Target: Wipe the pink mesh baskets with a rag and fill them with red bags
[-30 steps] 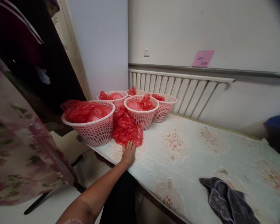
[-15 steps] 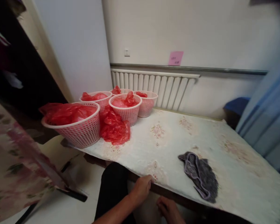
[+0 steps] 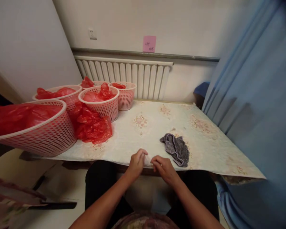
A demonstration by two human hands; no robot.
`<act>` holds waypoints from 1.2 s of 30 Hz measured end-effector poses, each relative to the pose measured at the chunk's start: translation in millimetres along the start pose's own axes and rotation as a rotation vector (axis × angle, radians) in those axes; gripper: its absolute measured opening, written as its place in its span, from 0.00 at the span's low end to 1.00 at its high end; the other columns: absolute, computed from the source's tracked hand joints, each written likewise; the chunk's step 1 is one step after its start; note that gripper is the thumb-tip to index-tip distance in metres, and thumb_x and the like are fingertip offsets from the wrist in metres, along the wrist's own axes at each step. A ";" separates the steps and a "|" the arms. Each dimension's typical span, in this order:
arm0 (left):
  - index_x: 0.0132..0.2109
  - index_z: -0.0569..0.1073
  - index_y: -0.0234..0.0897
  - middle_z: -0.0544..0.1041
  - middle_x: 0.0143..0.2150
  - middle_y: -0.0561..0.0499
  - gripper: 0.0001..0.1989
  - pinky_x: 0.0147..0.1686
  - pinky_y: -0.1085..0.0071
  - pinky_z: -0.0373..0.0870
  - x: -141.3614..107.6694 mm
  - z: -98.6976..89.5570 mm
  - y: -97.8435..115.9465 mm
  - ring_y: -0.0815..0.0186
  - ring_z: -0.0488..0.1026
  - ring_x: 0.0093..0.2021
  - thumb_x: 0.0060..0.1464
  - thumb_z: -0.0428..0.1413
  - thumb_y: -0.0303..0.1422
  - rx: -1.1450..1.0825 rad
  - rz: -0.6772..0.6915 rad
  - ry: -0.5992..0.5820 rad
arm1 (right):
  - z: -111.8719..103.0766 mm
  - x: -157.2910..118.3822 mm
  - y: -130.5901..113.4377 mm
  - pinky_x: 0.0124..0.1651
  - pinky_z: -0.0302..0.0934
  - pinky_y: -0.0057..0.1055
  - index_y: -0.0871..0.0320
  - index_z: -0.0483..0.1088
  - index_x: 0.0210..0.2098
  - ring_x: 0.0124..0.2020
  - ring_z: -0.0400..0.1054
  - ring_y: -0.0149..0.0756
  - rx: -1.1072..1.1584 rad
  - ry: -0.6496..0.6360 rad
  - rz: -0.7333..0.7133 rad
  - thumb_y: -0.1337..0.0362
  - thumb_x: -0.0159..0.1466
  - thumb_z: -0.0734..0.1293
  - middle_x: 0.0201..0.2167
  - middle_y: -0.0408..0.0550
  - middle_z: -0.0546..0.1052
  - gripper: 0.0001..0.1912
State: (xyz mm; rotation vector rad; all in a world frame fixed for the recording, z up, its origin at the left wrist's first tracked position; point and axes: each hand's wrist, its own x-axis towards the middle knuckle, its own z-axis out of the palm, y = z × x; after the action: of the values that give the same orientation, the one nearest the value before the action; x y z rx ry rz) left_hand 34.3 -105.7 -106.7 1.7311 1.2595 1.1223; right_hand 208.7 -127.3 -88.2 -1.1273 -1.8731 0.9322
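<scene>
My left hand [image 3: 137,162] is over the table's front edge, its fingers curled together, with nothing visible in them. Just to its right, my right hand [image 3: 162,166] has its fingers bent together, also with nothing visible in them. A narrow gap separates the two hands. The crumpled grey cloth [image 3: 180,150] with a pale purple hem lies on the flowered tablecloth [image 3: 143,136], close to my right hand and not touched. A heap of red plastic bags [image 3: 92,127] lies farther left, against the baskets.
Several pink mesh baskets, among them a large front one [image 3: 54,133] and a middle one [image 3: 109,108], hold red plastic bags at the left. A radiator [image 3: 145,79] stands behind the table. A blue curtain [image 3: 250,105] hangs at the right. My knees are under the front edge.
The view has turned right and down. Both hands have risen to the table's front edge and come closer together; my left hand has left the cloth's edge. Cloth and baskets have not moved on the table.
</scene>
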 end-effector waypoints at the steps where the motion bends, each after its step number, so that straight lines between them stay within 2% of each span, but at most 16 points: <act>1: 0.39 0.68 0.38 0.61 0.20 0.57 0.14 0.27 0.73 0.61 9.4 -2.2 7.7 0.69 0.62 0.23 0.60 0.42 0.39 -0.030 -0.012 0.059 | -7.4 8.6 -7.8 0.34 0.57 0.26 0.57 0.70 0.30 0.23 0.65 0.29 0.024 0.064 -0.008 0.61 0.65 0.60 0.19 0.40 0.71 0.11; 4: 0.39 0.68 0.38 0.60 0.20 0.58 0.14 0.26 0.75 0.61 39.3 -9.0 26.0 0.69 0.63 0.23 0.59 0.42 0.41 -0.116 0.018 0.211 | -24.3 40.0 -20.3 0.31 0.57 0.25 0.57 0.70 0.31 0.21 0.64 0.29 0.136 0.277 -0.014 0.59 0.63 0.62 0.17 0.38 0.69 0.09; 6: 0.38 0.68 0.37 0.61 0.22 0.57 0.16 0.26 0.75 0.62 60.3 -12.8 30.8 0.70 0.63 0.23 0.60 0.41 0.43 -0.090 -0.029 0.271 | -29.7 64.7 -16.4 0.29 0.57 0.24 0.57 0.69 0.29 0.20 0.62 0.27 0.255 0.400 0.090 0.57 0.62 0.63 0.15 0.38 0.67 0.11; 8: 0.33 0.68 0.37 0.63 0.21 0.55 0.22 0.24 0.74 0.60 80.3 -15.2 28.1 0.70 0.62 0.21 0.60 0.39 0.47 0.002 -0.206 0.264 | -30.2 89.0 -3.8 0.25 0.54 0.23 0.57 0.64 0.22 0.16 0.59 0.26 0.408 0.477 0.315 0.51 0.62 0.62 0.11 0.37 0.63 0.19; 9: 0.30 0.67 0.37 0.64 0.20 0.55 0.26 0.23 0.73 0.60 89.0 -15.7 24.3 0.69 0.62 0.20 0.60 0.36 0.50 0.034 -0.330 0.218 | -28.9 99.5 4.5 0.20 0.51 0.24 0.56 0.60 0.19 0.13 0.56 0.26 0.440 0.483 0.383 0.46 0.64 0.57 0.09 0.37 0.59 0.24; 12: 0.25 0.65 0.37 0.61 0.16 0.53 0.33 0.20 0.70 0.58 106.9 -16.1 7.1 0.66 0.61 0.17 0.60 0.28 0.53 0.064 -0.501 0.175 | -21.1 119.2 29.4 0.15 0.44 0.24 0.54 0.54 0.17 0.10 0.51 0.26 0.495 0.467 0.495 0.38 0.63 0.48 0.08 0.36 0.54 0.31; 17: 0.22 0.64 0.39 0.63 0.14 0.50 0.35 0.20 0.68 0.58 113.1 -16.5 -21.8 0.62 0.64 0.16 0.58 0.27 0.57 0.087 -0.598 0.176 | -9.0 120.6 54.9 0.13 0.41 0.24 0.54 0.54 0.17 0.08 0.48 0.25 0.514 0.437 0.559 0.33 0.61 0.46 0.07 0.36 0.53 0.33; 22: 0.20 0.64 0.39 0.66 0.16 0.48 0.35 0.23 0.67 0.60 115.9 -16.5 -38.5 0.60 0.68 0.19 0.57 0.28 0.58 0.111 -0.623 0.174 | -7.5 119.0 67.7 0.13 0.40 0.24 0.54 0.55 0.17 0.08 0.49 0.25 0.499 0.428 0.567 0.32 0.59 0.45 0.06 0.36 0.53 0.34; 27: 0.21 0.65 0.39 0.68 0.17 0.47 0.36 0.25 0.67 0.61 118.6 -15.1 -43.9 0.58 0.70 0.22 0.57 0.28 0.59 0.115 -0.608 0.175 | -9.9 119.1 74.0 0.12 0.40 0.24 0.54 0.57 0.17 0.07 0.49 0.25 0.481 0.423 0.565 0.31 0.59 0.46 0.06 0.36 0.54 0.35; 36: 0.21 0.65 0.39 0.68 0.17 0.47 0.36 0.24 0.67 0.61 117.7 -14.8 -43.2 0.59 0.69 0.21 0.57 0.29 0.59 0.107 -0.596 0.177 | -10.1 114.2 77.8 0.13 0.43 0.24 0.54 0.56 0.17 0.08 0.49 0.25 0.452 0.396 0.518 0.33 0.60 0.46 0.06 0.37 0.55 0.34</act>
State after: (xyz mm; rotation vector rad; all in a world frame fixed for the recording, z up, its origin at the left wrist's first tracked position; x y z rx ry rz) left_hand 23.1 20.0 -112.1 1.2080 1.8158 0.8696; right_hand 208.2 6.4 -124.8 -1.4048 -0.9994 1.2280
